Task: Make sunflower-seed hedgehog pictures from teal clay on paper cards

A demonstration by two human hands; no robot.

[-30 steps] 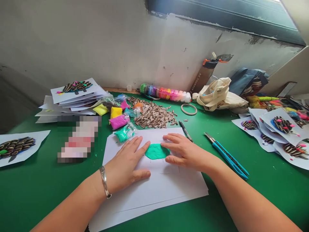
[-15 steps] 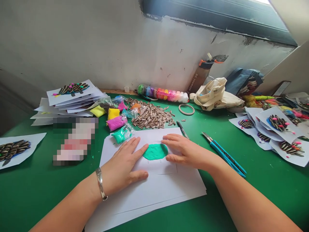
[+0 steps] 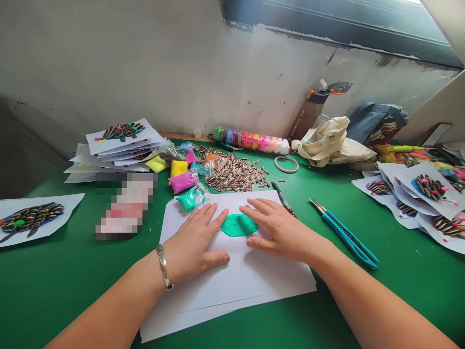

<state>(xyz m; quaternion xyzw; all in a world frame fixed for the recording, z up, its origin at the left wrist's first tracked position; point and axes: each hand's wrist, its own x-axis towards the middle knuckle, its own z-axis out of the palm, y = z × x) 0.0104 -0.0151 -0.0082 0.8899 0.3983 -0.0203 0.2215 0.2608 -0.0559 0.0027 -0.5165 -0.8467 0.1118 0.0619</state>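
Note:
A flat oval patch of teal clay (image 3: 238, 226) lies on a stack of white paper sheets (image 3: 236, 286) on the green table. My left hand (image 3: 196, 240) rests flat on the paper with its fingers stretched out, the fingertips touching the clay's left edge. My right hand (image 3: 278, 228) lies flat on the right side, fingers spread and pressing the clay's upper right edge. Neither hand holds anything. A metal bracelet (image 3: 164, 266) circles my left wrist.
Behind the paper lie a pile of sunflower seeds (image 3: 234, 174) and bagged clay lumps (image 3: 183, 182). A blue utility knife (image 3: 345, 233) and a pen (image 3: 283, 198) lie to the right. Finished seed pictures are stacked at the far left (image 3: 116, 140) and right (image 3: 425, 194). A cloth bag (image 3: 330, 143) sits by the wall.
Both hands stay on the paper around the clay; my right fingers have shifted slightly over its upper edge. The view has shifted a little.

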